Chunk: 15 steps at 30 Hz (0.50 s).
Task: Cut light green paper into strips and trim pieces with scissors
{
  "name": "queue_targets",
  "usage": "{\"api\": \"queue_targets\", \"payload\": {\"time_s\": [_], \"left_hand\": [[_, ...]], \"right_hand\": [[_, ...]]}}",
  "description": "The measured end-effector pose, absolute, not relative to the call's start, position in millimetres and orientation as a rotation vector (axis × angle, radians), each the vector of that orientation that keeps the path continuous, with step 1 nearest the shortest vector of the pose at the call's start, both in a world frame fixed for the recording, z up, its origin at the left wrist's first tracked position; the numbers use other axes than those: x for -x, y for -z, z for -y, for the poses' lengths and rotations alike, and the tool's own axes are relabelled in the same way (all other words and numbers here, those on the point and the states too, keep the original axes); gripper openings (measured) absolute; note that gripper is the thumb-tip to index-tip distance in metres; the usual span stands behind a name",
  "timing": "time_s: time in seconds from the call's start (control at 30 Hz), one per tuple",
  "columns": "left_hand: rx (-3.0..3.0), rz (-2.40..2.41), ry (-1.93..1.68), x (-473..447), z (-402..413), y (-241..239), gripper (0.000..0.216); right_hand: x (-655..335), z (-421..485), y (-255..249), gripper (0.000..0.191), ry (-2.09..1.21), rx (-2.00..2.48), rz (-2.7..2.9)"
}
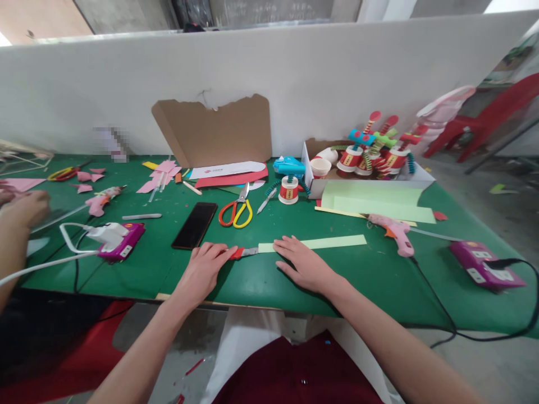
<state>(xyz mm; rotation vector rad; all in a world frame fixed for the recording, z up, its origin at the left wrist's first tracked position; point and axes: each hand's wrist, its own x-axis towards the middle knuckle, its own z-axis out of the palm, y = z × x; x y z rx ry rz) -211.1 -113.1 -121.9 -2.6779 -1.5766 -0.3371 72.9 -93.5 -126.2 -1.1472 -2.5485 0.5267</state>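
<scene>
My left hand (206, 265) is closed around the red handle of a utility knife (238, 253), which lies low over the green table with its blade pointing right. The blade's tip meets the left end of a pale green paper strip (337, 242). Flat on that strip rests my right hand (301, 262), fingers stretched out and pressing it to the table. Scissors (236, 213) with one orange and one yellow handle lie beyond the knife. A dark phone (195, 225) is just past my left hand.
Right of my hands lie a pink glue gun (393, 233) and a purple power strip (486, 266) with cords. A box (370, 184) holds several paper-cup figures; another cup figure (288, 191) stands beside it. At far left, a co-worker's hand (25, 207) is near another glue gun (101, 202).
</scene>
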Motion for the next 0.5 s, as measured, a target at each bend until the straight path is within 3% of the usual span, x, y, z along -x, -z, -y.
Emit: {"api": "queue_targets", "payload": {"time_s": [0.5], "left_hand": [[2.658, 1.555, 0.333, 204.4, 117.4, 123.8, 0.053]], "right_hand": [[-73.2, 93.3, 127.0, 0.046, -0.561, 1.138, 2.511]]}}
